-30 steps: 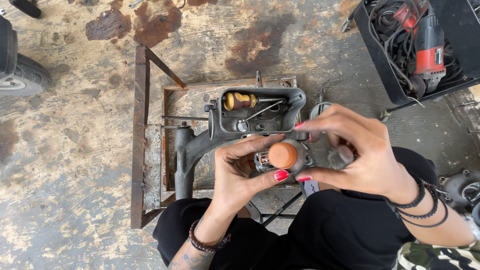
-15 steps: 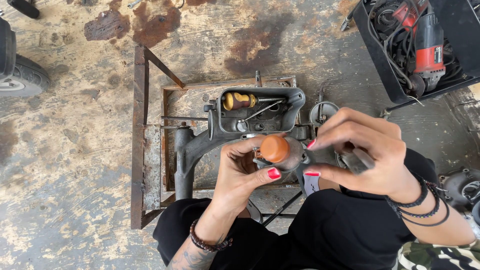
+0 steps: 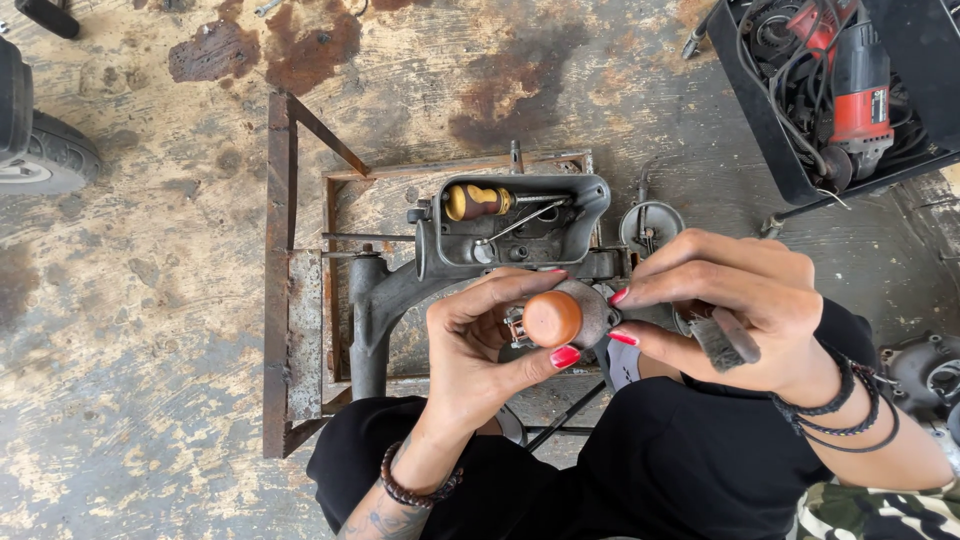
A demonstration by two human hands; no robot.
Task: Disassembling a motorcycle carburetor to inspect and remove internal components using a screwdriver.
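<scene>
My left hand [image 3: 480,350] grips a small grey metal part with a round orange cap [image 3: 552,318], held over my lap with the cap facing up. My right hand [image 3: 740,300] is just to its right. Its thumb and forefinger tips touch the part's metal rim, and its other fingers hold a small dark-bristled brush [image 3: 720,338] against the palm. Right behind both hands lies a grey cast-metal housing [image 3: 590,205] with a yellow-handled screwdriver [image 3: 475,200] resting inside it.
The housing sits on a rusty angle-iron frame [image 3: 290,280] on stained concrete. A round metal cover [image 3: 650,225] lies beside it. A black crate [image 3: 760,100] at top right holds a red power tool [image 3: 860,80] and cables. A tyre [image 3: 40,160] is at the left edge.
My right hand has drawn back to the right from over the orange-capped part, so the brush in it now shows. The part has turned slightly in my left hand.
</scene>
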